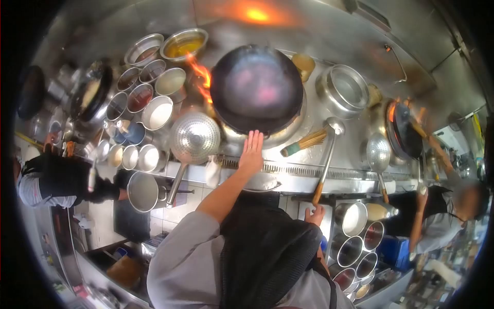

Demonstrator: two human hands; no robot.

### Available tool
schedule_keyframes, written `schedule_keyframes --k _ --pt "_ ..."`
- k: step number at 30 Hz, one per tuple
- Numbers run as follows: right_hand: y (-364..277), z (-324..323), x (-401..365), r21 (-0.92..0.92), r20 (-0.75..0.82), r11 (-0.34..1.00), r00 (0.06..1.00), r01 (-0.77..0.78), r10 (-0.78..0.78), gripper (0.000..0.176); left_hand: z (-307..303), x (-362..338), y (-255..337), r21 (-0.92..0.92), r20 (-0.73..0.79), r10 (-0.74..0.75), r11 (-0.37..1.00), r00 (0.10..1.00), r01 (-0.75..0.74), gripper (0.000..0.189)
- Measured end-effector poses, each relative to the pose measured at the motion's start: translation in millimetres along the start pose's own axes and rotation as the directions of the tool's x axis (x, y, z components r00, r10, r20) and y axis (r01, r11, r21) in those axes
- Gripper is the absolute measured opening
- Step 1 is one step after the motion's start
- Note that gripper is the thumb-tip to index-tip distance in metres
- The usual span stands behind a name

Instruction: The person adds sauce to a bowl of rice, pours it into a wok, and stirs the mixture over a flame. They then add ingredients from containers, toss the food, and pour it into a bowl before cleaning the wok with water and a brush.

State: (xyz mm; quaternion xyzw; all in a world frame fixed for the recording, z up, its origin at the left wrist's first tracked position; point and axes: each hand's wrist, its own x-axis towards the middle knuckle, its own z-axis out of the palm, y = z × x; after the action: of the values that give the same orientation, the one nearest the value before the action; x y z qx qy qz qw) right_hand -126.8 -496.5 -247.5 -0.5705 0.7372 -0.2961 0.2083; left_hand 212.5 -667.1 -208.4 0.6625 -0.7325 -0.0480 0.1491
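Observation:
A large dark wok (256, 92) sits over the burner, steam blurring its inside and flames rising at its left rim. My left hand (251, 150) reaches up to the wok's near rim, palm down, its straight fingers at the edge. Lower right, the fingers of my right hand (315, 214) close round the wooden handle end of a ladle (328, 159). The ladle's bowl points away over the steel stove top. Between wok and ladle lies a bamboo brush (305, 142). A perforated strainer (195, 138) is left of my left forearm.
Metal seasoning pots (158, 113) and an oil basin (184, 44) crowd the left. A steel pot (343, 90) and a skimmer (378, 153) are to the right. Co-workers (67, 177) stand on both sides; flames rise around another wok (404, 131).

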Motion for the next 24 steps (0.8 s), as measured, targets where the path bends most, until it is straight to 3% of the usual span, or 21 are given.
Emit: schedule_keyframes --k 3,8,13,15,19,20,22,23,24 --pt "-18 -6 6 0.016 0.012 0.998 0.998 -0.064 0.064 0.037 2 2 0 -0.046 -0.03 0.004 0.999 1.0 -0.005 0.098" --pt "-38 -20 13 -0.008 -0.083 0.999 0.996 -0.036 0.035 0.035 -11 1 2 -0.201 0.006 0.013 0.98 1.0 -0.011 0.098" --pt "3 -12 22 -0.057 -0.064 0.997 0.996 0.054 -0.058 0.032 -14 -2 13 -0.247 -0.007 0.038 0.968 0.999 -0.039 0.097" --pt "4 -18 32 -0.007 -0.004 1.0 1.0 0.006 -0.006 0.031 -16 -3 22 -0.324 0.0 0.012 0.946 1.0 -0.011 0.097" --pt "5 -28 51 0.058 0.016 0.998 1.0 0.021 -0.022 0.029 -20 2 24 -0.288 0.052 -0.007 0.957 0.999 0.022 0.095" --pt "10 -27 55 0.06 -0.002 0.994 0.996 0.092 -0.092 0.029 -20 1 20 -0.282 0.048 -0.018 0.959 0.999 0.031 0.095" --pt "13 -31 60 0.092 -0.001 0.992 0.996 0.091 -0.091 0.03 -27 -3 11 -0.364 -0.129 -0.035 0.931 0.991 -0.015 0.088" --pt "14 -32 63 0.12 -0.009 0.989 0.997 0.083 -0.082 0.03 -33 -10 4 -0.358 -0.13 -0.041 0.934 0.991 -0.008 0.088" --pt "18 -32 65 0.127 -0.002 0.988 0.996 0.084 -0.084 0.03 -48 -21 -6 -0.37 -0.239 -0.124 0.929 0.963 0.027 0.082"
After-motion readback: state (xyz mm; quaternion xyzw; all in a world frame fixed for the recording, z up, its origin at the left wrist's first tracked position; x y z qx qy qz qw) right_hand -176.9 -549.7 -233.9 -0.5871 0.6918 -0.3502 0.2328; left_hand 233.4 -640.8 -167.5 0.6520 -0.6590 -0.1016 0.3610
